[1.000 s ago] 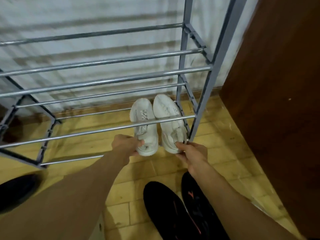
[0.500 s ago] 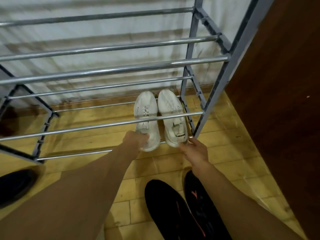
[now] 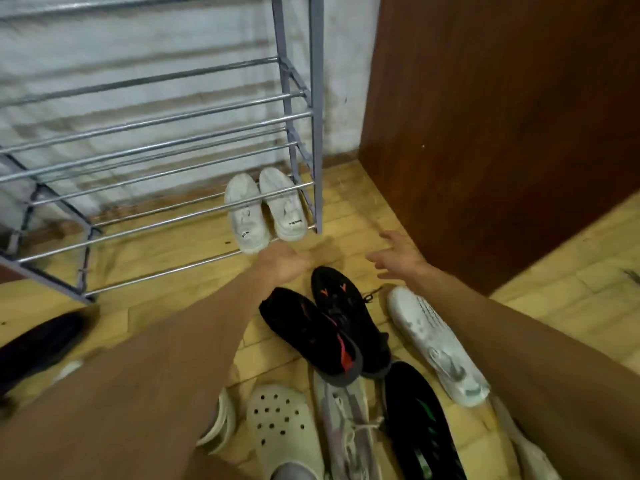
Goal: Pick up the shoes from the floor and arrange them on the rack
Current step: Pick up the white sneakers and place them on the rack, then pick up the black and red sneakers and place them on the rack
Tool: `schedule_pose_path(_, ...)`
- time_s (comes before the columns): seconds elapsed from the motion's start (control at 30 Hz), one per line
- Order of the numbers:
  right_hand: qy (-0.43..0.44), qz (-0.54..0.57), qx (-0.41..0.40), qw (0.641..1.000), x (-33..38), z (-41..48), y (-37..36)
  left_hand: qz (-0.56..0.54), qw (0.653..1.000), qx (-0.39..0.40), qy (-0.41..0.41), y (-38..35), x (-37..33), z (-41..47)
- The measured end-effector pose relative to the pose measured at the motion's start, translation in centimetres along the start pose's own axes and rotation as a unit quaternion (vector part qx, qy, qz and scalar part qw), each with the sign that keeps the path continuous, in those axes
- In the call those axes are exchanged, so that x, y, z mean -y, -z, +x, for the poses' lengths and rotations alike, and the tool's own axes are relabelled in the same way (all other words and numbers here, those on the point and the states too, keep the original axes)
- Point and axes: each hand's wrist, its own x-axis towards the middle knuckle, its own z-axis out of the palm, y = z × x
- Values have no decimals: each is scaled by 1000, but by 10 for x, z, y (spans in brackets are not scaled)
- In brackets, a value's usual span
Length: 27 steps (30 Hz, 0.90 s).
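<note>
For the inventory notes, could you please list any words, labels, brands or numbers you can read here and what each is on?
No text can be read.
Right white shoe on the rack: dark print on the heel tab, too blurred to read.
Left white shoe on the rack: small dark mark by the heel, too small to read.
Black shoes on the floor: red markings only, no letters.

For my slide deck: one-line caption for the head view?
Both hands, left hand and right hand, empty above floor shoes; white pair sits on rack.

Left of the white pair (image 3: 265, 208), I see the rack's (image 3: 162, 221) bottom tier lying bare. The black sneakers (image 3: 329, 323) crowd the floor (image 3: 349, 202) just before that pair, and the brown door (image 3: 485, 133) walls off its right.
</note>
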Motion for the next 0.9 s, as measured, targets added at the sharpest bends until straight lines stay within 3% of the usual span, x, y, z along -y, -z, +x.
schedule_pose_path(0.13,1,-119,29,992,-28,-33,9,223,969,82,-69,-6,-2,-51)
schedule_pose_path(0.2,8,-163,56,985,-44,-45,3,271,955,94,-76,-6,5,-65)
schedule_pose_path(0.43,17,-269,104,957,-85,-59,-56,305,939,131,-86,-13,29,-76)
schedule_pose_path(0.57,-31,-311,136,940,-105,-46,-86,301,936,162,-83,-17,48,-59)
schedule_pose_path(0.63,-53,-328,114,936,-110,-39,-94,310,933,170,-69,-14,52,-55)
schedule_pose_path(0.9,-156,-108,133,973,-64,-44,-66,271,953,128,-31,6,45,-64)
